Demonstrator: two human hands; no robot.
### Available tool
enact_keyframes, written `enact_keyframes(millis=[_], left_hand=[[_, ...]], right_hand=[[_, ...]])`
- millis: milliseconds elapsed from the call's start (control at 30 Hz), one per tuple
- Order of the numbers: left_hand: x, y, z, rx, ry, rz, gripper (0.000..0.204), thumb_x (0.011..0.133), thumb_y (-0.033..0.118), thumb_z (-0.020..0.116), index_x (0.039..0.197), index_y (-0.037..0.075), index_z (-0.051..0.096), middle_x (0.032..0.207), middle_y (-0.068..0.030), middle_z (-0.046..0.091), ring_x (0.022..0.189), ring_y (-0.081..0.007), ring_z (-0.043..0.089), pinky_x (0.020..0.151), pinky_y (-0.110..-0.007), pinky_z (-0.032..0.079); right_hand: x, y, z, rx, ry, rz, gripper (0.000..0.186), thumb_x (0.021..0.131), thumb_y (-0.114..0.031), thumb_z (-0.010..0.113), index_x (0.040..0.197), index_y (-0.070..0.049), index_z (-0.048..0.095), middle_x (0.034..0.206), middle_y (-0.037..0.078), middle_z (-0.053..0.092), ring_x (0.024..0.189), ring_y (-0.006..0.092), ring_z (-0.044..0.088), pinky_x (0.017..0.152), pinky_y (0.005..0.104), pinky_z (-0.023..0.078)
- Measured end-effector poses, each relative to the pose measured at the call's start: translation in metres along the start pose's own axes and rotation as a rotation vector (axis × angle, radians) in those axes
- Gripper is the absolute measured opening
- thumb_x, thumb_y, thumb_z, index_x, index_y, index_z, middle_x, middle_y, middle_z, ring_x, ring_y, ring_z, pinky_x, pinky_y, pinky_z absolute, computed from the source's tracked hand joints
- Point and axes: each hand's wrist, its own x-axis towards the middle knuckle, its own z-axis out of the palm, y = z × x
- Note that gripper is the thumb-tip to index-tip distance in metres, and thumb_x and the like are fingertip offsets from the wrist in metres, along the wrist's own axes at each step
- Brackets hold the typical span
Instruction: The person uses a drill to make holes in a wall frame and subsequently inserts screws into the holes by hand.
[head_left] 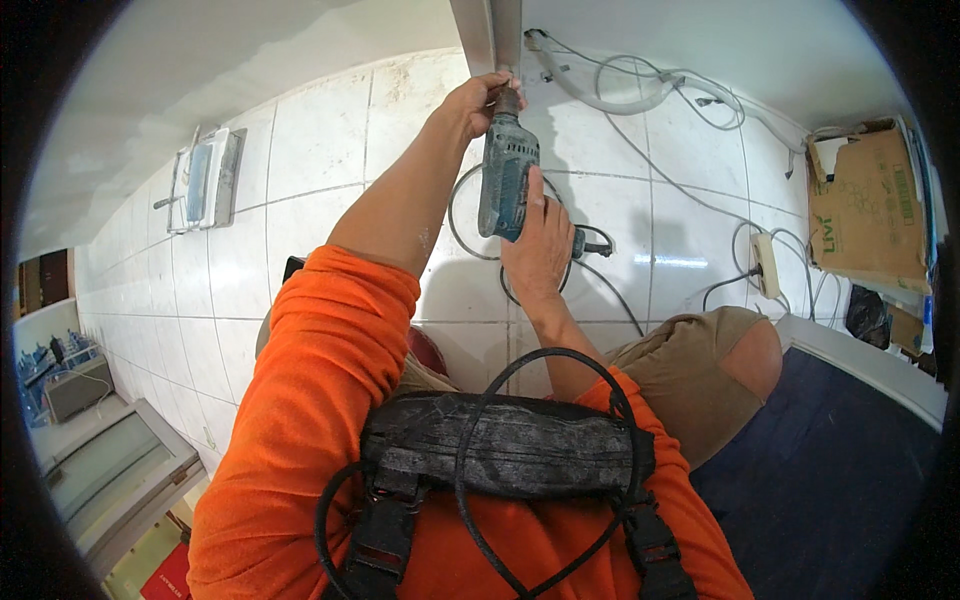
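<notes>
A blue-green corded power drill [510, 175] points away from me, its chuck close to the foot of a grey upright post [490, 35]. My right hand [540, 235] is closed round the drill's rear grip, with one finger stretched along its body. At the front, my left hand [480, 103] has its fingers curled round the chuck end. Those fingers partly cover the drill's tip, so any bit there is hidden. A black cord [455, 215] loops on the white tiles beneath the drill.
An extension socket [766, 265] with cables lies at right, near a cardboard box [870, 205]. A pale hose and wires [640, 100] trail along the far right wall. At left, a tile cutter [207, 180] stands on the tiles. A dark blue panel [810, 460] lies at lower right.
</notes>
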Motion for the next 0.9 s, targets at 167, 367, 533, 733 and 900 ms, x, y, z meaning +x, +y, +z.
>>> enact_keyframes(millis=[167,367,533,733,900], left_hand=[[0.001,-0.002,0.0,-0.018,0.0,0.0,0.018,0.104,0.015,0.058,0.112,0.0,0.058,0.097,-0.014,0.068,0.089,-0.0315,0.07,0.086,-0.047,0.063],[0.004,-0.004,0.0,0.024,0.015,0.019,0.021,0.105,0.017,0.056,0.114,-0.001,0.058,0.099,-0.0147,0.068,0.089,-0.0327,0.07,0.086,-0.048,0.063],[0.009,-0.001,-0.009,0.005,-0.029,-0.004,0.021,0.105,0.018,0.056,0.112,-0.001,0.059,0.1,-0.0144,0.068,0.088,-0.0326,0.07,0.085,-0.047,0.063],[0.0,-0.002,0.006,0.011,0.016,0.004,0.019,0.105,0.018,0.057,0.11,-0.001,0.059,0.099,-0.0138,0.068,0.088,-0.0319,0.069,0.085,-0.047,0.063],[0.002,-0.001,0.0,-0.012,-0.013,0.012,0.021,0.105,0.019,0.057,0.11,-0.001,0.059,0.098,-0.0138,0.067,0.088,-0.0321,0.069,0.084,-0.048,0.063]], right_hand=[[0.001,-0.001,-0.002,-0.009,-0.011,0.001,0.102,0.075,-0.008,0.082,0.162,-0.014,0.029,0.117,0.016,0.057,0.114,0.0371,0.056,0.098,0.0487,0.044],[0.0,0.0,-0.001,-0.024,0.008,-0.004,0.101,0.076,-0.007,0.081,0.163,-0.014,0.029,0.117,0.017,0.057,0.114,0.0376,0.056,0.097,0.049,0.044],[0.0,-0.002,-0.002,-0.008,0.004,-0.019,0.101,0.077,-0.007,0.08,0.163,-0.014,0.028,0.117,0.017,0.057,0.113,0.0377,0.056,0.097,0.0493,0.044],[0.001,0.001,-0.002,0.001,0.006,-0.003,0.099,0.077,-0.007,0.08,0.162,-0.013,0.029,0.116,0.017,0.058,0.111,0.0377,0.056,0.096,0.0494,0.044],[0.001,-0.002,-0.002,-0.008,0.004,0.0,0.098,0.078,-0.008,0.079,0.162,-0.014,0.029,0.115,0.017,0.058,0.111,0.0374,0.056,0.096,0.0496,0.044]])
